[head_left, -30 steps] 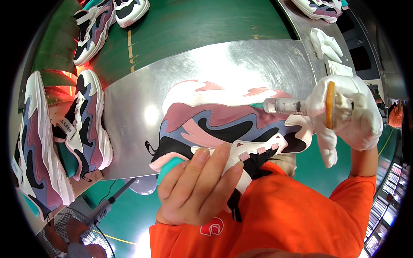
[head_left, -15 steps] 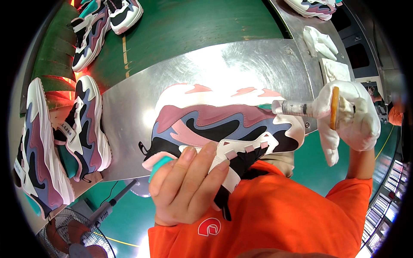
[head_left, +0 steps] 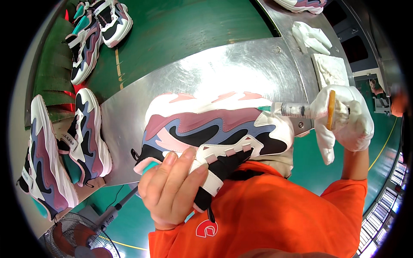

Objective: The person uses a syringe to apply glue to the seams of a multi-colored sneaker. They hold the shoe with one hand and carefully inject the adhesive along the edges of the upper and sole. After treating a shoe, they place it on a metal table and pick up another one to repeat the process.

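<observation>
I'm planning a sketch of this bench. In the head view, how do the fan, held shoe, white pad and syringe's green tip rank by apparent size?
1. Held shoe
2. Fan, partly cut off by the picture's rim
3. White pad
4. Green tip

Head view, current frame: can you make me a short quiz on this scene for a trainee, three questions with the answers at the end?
1. True or false: the right-hand grip wears a white glove.

2. The left-hand grip is on which part of the shoe?
A) the toe
B) the foot-opening end
C) the underside of the sole

3. Fill in the blank: the teal tip of the syringe points toward the picture's ____ side.

Key: 1 true; 2 B; 3 left.
</observation>
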The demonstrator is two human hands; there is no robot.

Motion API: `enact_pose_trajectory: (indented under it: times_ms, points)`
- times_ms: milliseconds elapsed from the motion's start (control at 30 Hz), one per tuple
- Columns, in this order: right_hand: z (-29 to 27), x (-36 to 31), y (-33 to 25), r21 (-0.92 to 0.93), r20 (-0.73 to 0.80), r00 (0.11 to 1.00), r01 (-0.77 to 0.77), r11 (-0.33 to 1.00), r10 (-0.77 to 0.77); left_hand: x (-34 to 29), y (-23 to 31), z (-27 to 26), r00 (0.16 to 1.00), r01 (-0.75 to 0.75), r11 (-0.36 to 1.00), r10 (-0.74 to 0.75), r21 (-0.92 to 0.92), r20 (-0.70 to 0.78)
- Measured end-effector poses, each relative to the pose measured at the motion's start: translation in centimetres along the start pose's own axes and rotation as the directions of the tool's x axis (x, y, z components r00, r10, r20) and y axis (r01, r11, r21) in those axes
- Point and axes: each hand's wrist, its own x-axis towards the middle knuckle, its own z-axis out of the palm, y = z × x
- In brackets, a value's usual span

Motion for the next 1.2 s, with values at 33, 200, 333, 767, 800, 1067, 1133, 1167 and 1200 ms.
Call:
enact_pose_trajectory:
  times_ms: [33, 200, 333, 767, 800, 1067, 1133, 1167, 1200]
  points:
    - [-0.1, -0.1, 0.0, 0.006, 0.003, 1.000, 0.003, 1.000, -0.003, 0.1, 0.0, -0.1, 1.000, 0.007, 1.000, -0.007, 0.005, 0.007]
    - [-0.2, -0.2, 0.7, 0.033, 0.003, 1.000, 0.004, 0.999, -0.004, 0.2, 0.4, -0.4, 0.999, 0.039, 0.999, -0.040, 0.030, 0.027]
    - [-1.2, -1.2, 2.2, 0.011, -0.111, 0.993, 0.028, 1.000, -0.027, 0.3, 0.4, -0.3, 0.999, 0.024, 0.998, -0.025, 0.054, 0.031]
    - [-2.6, -2.3, 5.6, 0.211, -0.101, 0.990, 0.115, 0.971, -0.096, -0.8, 3.5, -0.1, 0.994, 0.091, 0.977, -0.101, 0.190, 0.045]
    - [-2.8, -2.4, 6.1, 0.239, -0.110, 0.987, 0.141, 0.961, -0.118, -0.9, 4.1, 0.1, 0.993, 0.104, 0.973, -0.114, 0.205, 0.035]
    - [-3.9, -3.9, 8.3, 0.444, -0.109, 0.987, 0.154, 0.883, -0.117, -1.0, 7.4, 0.8, 0.991, 0.121, 0.939, -0.131, 0.322, 0.009]
    - [-3.9, -4.6, 9.3, 0.518, -0.139, 0.984, 0.165, 0.839, -0.108, -0.9, 7.7, 1.0, 0.993, 0.115, 0.937, -0.121, 0.331, -0.001]
    - [-3.8, -4.9, 9.8, 0.552, -0.163, 0.981, 0.182, 0.814, -0.109, -0.7, 7.8, 1.1, 0.994, 0.109, 0.939, -0.113, 0.328, -0.008]
    - [-3.6, -5.1, 10.2, 0.584, -0.183, 0.977, 0.198, 0.787, -0.110, -0.7, 8.0, 1.2, 0.994, 0.107, 0.939, -0.108, 0.327, -0.015]
